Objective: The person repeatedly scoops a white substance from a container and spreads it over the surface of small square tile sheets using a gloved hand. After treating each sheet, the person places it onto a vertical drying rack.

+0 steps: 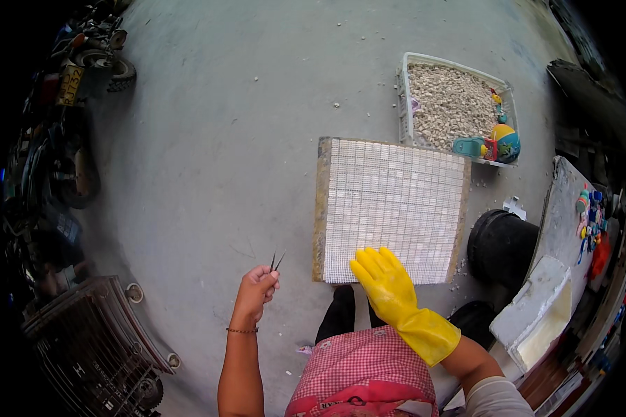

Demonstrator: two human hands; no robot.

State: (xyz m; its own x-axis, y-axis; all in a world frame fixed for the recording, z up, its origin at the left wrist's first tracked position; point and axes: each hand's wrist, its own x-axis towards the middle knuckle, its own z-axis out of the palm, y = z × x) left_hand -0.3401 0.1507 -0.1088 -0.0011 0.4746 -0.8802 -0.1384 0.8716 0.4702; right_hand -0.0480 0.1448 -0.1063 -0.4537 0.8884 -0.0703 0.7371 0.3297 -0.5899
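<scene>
My left hand [260, 290], bare with a bracelet at the wrist, is closed around a pair of dark tweezers [277, 262], tips pointing away from me. It hangs left of a square board [319, 208] covered with a grid of small whitish mosaic tiles [396, 201]. On my right hand [388, 288] is a yellow rubber glove. Its fingers lie flat and outstretched over the near edge of the tiles, with nothing seen in them; whether the palm touches the tiles is hard to tell.
Beyond the board stands a white plastic crate [405, 104] of small stone pieces, with a colourful ball [506, 142] and toys. A black bucket [497, 243] and a white foam box [532, 313] are at right. Motorcycles [94, 59] and a dark wheeled rack [94, 347] line the left.
</scene>
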